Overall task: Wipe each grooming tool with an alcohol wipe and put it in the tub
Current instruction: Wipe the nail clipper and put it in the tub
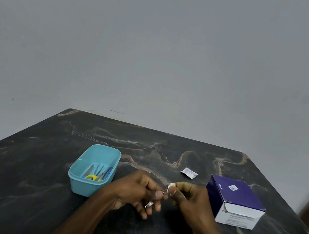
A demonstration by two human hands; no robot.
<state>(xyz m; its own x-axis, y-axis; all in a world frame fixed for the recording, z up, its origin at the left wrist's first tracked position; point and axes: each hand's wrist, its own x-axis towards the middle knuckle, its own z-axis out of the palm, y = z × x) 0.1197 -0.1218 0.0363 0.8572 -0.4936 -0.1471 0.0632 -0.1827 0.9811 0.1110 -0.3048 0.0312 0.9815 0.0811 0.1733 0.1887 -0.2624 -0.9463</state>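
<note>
1. A small metal grooming tool [153,200], seemingly a nail clipper though too small to name surely, was held above the counter [17,186] near the front middle, its far tip angled toward 1 o'clock.
2. The left hand [137,191] gripped the tool, thumb on top and fingers curled beneath it.
3. The right hand [187,199] pinched a bunched white alcohol wipe [171,185] between thumb and fingertips, the wipe touching or just beside the tool's far tip.
4. Judging by this, the step in hand was wiping this tool, not yet placing it.
5. The blue tub [77,177] stood at 9 o'clock from the hands, near them, and already held several tools [98,172], one with yellow handles.
6. A torn sachet [189,172] lay at 1 o'clock from the hands, well apart from the tub.
7. A purple and white box of wipes [235,202] sat at 3 o'clock, just beside the right hand.
8. No other loose tools showed on the counter, so this looked like the last one.
9. The next move likely called for drawing the wipe along the whole tool, then carrying it left and lowering it into the tub without knocking the rim.
</note>
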